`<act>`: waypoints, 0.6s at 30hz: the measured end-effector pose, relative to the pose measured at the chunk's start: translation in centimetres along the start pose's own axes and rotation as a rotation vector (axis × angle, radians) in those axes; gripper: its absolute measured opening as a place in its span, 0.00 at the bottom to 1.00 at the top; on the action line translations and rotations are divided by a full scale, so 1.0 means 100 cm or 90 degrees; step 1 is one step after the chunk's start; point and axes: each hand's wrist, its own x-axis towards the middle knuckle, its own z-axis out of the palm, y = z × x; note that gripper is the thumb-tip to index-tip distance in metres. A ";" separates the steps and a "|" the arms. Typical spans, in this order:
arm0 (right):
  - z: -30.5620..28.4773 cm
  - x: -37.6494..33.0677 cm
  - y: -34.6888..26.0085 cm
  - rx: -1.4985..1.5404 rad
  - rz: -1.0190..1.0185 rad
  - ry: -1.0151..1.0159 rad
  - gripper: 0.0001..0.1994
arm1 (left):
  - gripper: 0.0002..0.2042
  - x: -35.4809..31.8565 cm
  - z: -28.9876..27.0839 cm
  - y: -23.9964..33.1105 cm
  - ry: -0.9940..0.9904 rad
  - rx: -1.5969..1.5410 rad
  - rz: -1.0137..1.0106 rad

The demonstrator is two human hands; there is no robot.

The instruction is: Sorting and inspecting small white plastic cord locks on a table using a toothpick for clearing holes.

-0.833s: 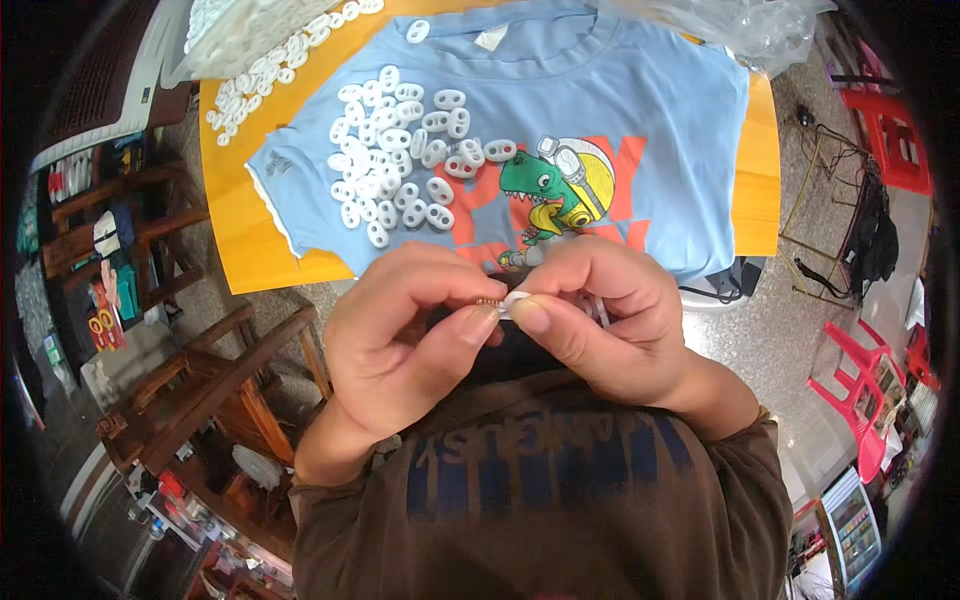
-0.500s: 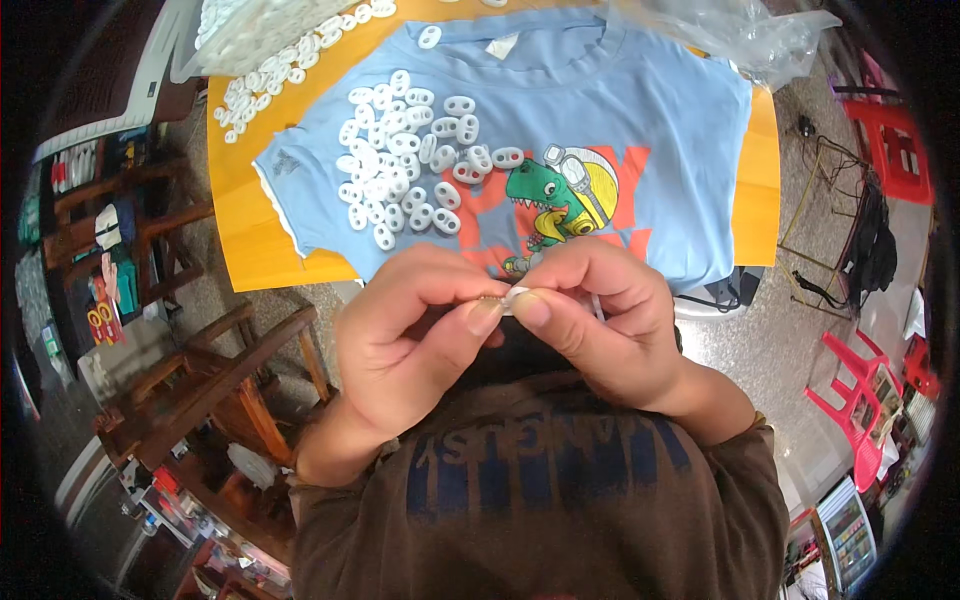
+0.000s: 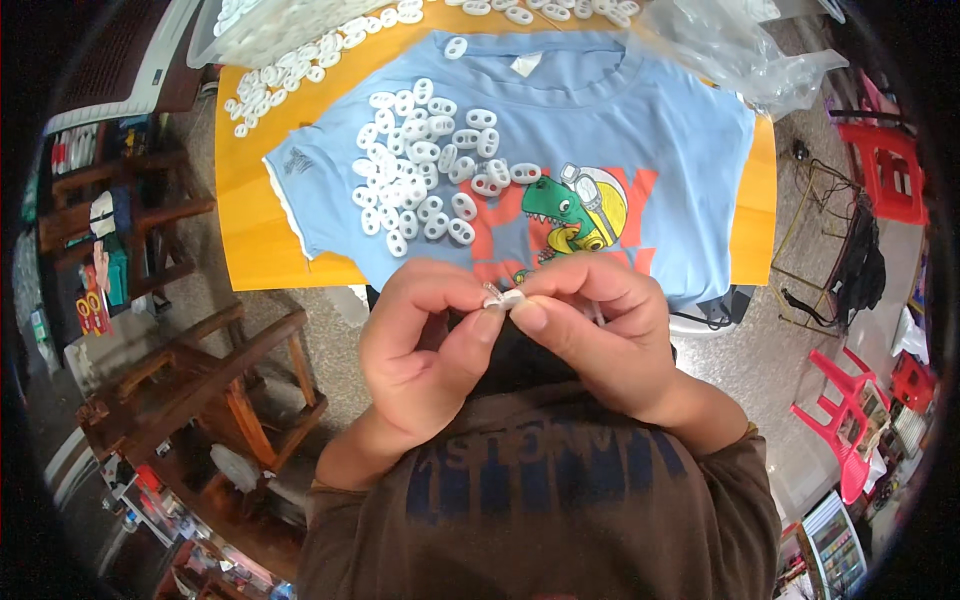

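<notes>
Both hands, the left hand and the right hand, pinch one small white piece, maybe plastic, just in front of the blue shirt, which lies on the orange counter under a heap of white pieces.

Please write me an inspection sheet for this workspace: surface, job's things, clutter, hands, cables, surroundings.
Surface: orange table, mostly covered by a light blue T-shirt with a dinosaur print.
Job's things: small white piece pinched between both hands; heap of white oval two-hole pieces on the shirt.
Clutter: more white pieces scattered at the table's far left; clear plastic bag at the far right.
Hands: left hand and right hand meet fingertip to fingertip on the piece, above the person's lap.
Cables: dark cable on the floor below the table edge.
Surroundings: wooden chair left; red plastic chairs right.
</notes>
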 end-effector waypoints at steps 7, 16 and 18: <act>0.002 0.001 0.002 0.028 -0.026 0.035 0.06 | 0.08 0.011 -0.010 0.009 -0.085 0.133 -0.007; 0.005 0.009 0.008 0.110 -0.007 0.077 0.05 | 0.08 0.004 0.008 -0.004 -0.015 -0.214 -0.148; 0.003 0.012 0.008 0.118 0.013 0.070 0.05 | 0.07 0.004 0.007 -0.009 0.002 -0.264 -0.139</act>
